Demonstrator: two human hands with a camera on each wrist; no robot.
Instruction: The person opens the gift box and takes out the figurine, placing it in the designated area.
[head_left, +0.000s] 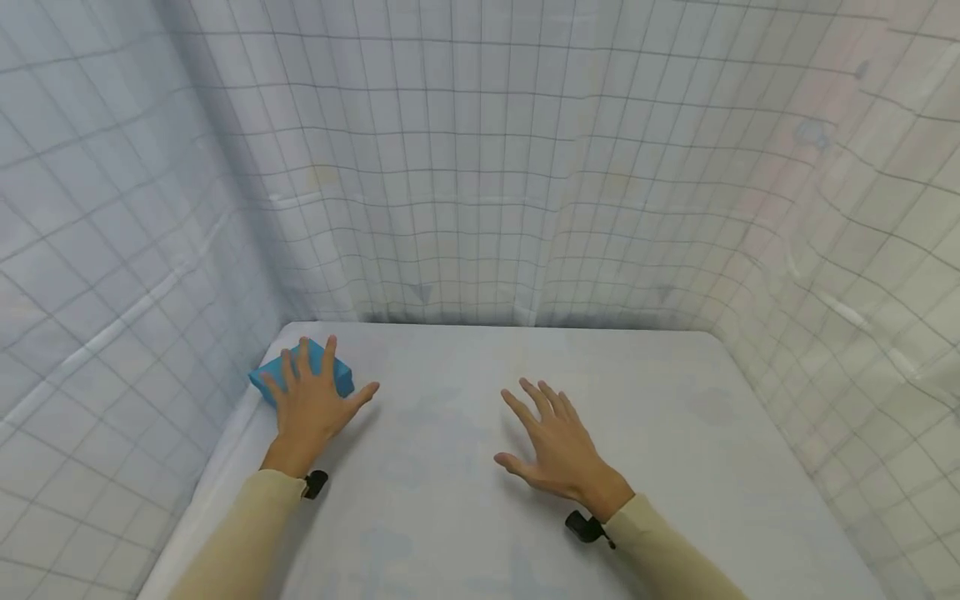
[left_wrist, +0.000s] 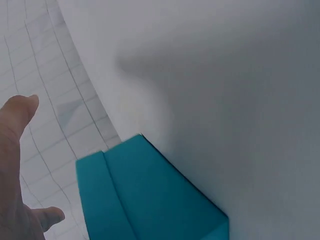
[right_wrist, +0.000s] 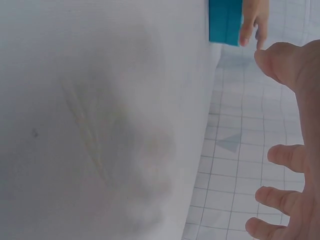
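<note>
A blue box-like object [head_left: 272, 371] with angled faces sits at the far left corner of the white table. Over it my left hand [head_left: 309, 406] spreads its fingers and covers part of it in the head view. In the left wrist view the blue object [left_wrist: 155, 195] shows a folded-looking edge, and a gap separates it from the visible fingers. My right hand [head_left: 557, 446] hovers above the table's middle right with its fingers spread, holding nothing. The right wrist view shows the same blue object [right_wrist: 224, 22] beside the left hand's fingers.
The white table [head_left: 450, 517] has a soft, faintly patterned cover. White grid-lined curtains [head_left: 480, 167] hang close behind it and on both sides. A small black wrist camera [head_left: 315, 484] sits below the left hand, and another black camera [head_left: 583, 527] below the right.
</note>
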